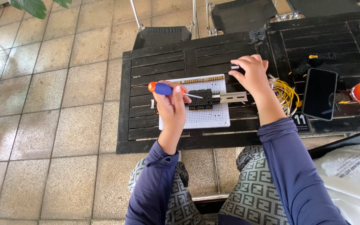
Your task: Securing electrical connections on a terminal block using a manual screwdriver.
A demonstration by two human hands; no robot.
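We are gripping the blue-and-orange-handled screwdriver (163, 88) in our left hand (172, 104), its shaft lying rightward toward the black terminal blocks (203, 99) mid-frame; our right hand (253, 75) is pinching a small white-tipped part (234, 67).

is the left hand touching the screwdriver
Touching. The head view shows the left hand wrapped around the blue handle of the screwdriver, thumb pressed on it.

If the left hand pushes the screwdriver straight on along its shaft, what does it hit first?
Probably the black terminal blocks on the white perforated board; the left hand's blue-and-orange screwdriver tip already seems over them, though height is unclear.
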